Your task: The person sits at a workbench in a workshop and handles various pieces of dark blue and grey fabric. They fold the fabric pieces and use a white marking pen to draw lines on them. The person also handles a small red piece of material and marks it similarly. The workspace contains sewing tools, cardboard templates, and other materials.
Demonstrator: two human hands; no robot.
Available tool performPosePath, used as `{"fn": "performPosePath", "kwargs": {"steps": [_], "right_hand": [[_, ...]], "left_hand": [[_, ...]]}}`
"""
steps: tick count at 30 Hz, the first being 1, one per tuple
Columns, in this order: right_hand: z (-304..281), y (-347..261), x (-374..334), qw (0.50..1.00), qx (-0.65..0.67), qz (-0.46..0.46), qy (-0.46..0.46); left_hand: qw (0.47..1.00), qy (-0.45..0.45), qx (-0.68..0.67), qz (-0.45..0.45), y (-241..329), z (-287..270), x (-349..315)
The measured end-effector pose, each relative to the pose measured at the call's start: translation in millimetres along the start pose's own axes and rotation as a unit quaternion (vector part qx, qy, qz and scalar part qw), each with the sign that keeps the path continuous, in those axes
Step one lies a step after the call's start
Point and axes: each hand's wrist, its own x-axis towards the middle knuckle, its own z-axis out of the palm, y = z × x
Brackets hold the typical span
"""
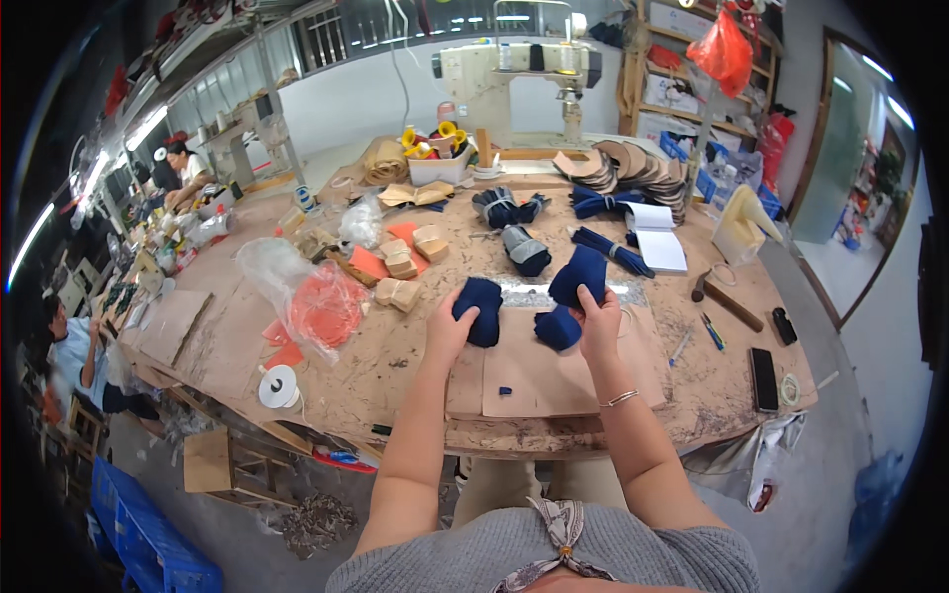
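My left hand (448, 324) is closed on a stack of navy-blue fabric pieces (482, 311), thumb on top. In my right hand (598, 324) another navy fabric piece (578, 275) is gripped, tilted up over the board. Just below it a smaller navy fabric stack (558, 329) rests beside my right fingers; I cannot tell whether they touch it. Under both hands lies a tan board (534, 381) with a small navy scrap (505, 390) on it. Behind my hands a clear ruler (524, 294) is partly covered. Farther back sits a grey-wrapped navy bundle (525, 250).
A hammer (732, 304), a phone (764, 380) and pens (712, 332) lie at right. To the left are a bag of orange pieces (324, 308), tan bundles (398, 295) and a white spool (279, 386). A sewing machine (514, 74) stands behind. Two other people sit far left.
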Motion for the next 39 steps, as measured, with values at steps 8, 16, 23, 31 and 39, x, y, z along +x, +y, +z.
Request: {"fn": "performPosePath", "kwargs": {"steps": [8, 16, 23, 31, 39], "right_hand": [[-28.3, 20.2, -29.7, 0.948, -0.318, -0.01, -0.009], [-60.2, 33.0, -43.4, 0.815, -0.539, -0.21, -0.038], [-76.0, 5.6, -58.9, 0.917, -0.388, -0.085, -0.029], [-74.7, -11.8, -68.7, 0.923, -0.347, -0.142, -0.085], [-67.0, -18.4, -41.0, 0.847, -0.447, -0.267, -0.104]], "left_hand": [[0.972, 0.031, 0.06, 0.227, 54.7, 70.1, -3.7], [0.95, -0.252, 0.179, 0.036, 80.7, 128.0, 37.5], [0.954, -0.292, 0.059, 0.046, 118.1, 105.5, 15.6], [0.923, -0.22, 0.202, 0.241, 123.4, 83.1, -47.8], [0.96, -0.183, 0.14, 0.16, 126.8, 98.1, -36.8]]}}
